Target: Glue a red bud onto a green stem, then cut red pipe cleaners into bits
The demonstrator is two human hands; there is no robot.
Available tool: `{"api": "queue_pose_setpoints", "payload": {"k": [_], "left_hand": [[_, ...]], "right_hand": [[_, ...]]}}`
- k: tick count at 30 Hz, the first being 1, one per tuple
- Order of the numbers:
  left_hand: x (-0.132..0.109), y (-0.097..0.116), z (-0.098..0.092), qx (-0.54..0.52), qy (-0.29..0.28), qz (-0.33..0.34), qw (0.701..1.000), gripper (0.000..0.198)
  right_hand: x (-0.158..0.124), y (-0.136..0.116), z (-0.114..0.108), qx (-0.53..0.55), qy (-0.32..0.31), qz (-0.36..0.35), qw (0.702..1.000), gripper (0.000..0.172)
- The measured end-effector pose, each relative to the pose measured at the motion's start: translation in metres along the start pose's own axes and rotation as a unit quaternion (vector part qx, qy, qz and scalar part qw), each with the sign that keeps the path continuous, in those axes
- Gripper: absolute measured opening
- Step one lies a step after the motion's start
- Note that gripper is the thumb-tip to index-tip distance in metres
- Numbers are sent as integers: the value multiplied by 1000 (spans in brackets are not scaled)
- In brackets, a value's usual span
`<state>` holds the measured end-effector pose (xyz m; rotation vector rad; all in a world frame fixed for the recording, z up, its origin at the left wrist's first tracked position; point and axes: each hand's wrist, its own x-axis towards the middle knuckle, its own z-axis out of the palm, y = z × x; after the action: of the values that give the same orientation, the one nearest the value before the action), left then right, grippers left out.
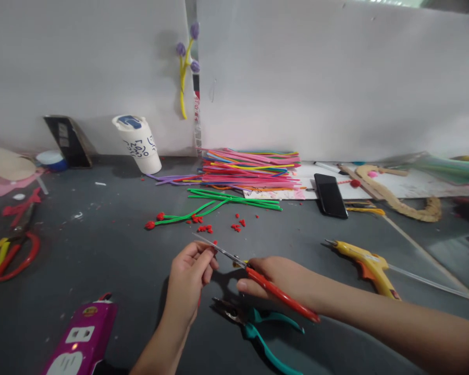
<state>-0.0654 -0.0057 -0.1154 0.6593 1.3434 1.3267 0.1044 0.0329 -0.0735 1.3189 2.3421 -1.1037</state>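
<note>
Near the table's middle, my left hand (193, 271) pinches a red pipe cleaner (214, 242); its tip pokes out above the fingers and most of it is hidden. My right hand (275, 276) grips red-handled scissors (283, 296), whose blades point left and cross at the pinching fingertips. Whether the blades touch the red tip, I cannot tell. Beyond the hands lie small red snippets (205, 228) and green stems (214, 208), two of them ending in red buds (150, 225). Teal-handled pliers (263, 333) rest just below my right hand.
A bundle of coloured pipe cleaners (250, 169) lies at the back, beside a black phone (331, 195). To the right is a yellow glue gun (363, 263). On the left are a white cup (138, 146), more scissors (17, 252) and a purple power strip (84, 333).
</note>
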Motion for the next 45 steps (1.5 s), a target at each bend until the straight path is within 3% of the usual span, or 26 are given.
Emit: {"api": "queue_pose_setpoints", "payload": {"k": [12,18,25,33,38,45], "left_hand": [[2,-3,0,29,-4,-19,999,15],[6,-6,0,-6,-10,-47,999,15],[9,-13,0,-9,-23,-63,998,12],[10,-16,-1,0,-45,-65,997,23],[9,-15,-1,-13,-64,-49,997,18],[2,-8,2,-28,-108,-45,993,10]], "right_hand": [[-1,-5,-3,-32,-20,24,999,65],[2,-7,-4,-14,-21,12,1000,60],[4,-12,-5,-10,-34,50,998,52],[6,-9,-2,-11,-40,69,997,56],[11,-2,-3,10,13,75,997,54],[24,-7,2,185,94,40,977,20]]}}
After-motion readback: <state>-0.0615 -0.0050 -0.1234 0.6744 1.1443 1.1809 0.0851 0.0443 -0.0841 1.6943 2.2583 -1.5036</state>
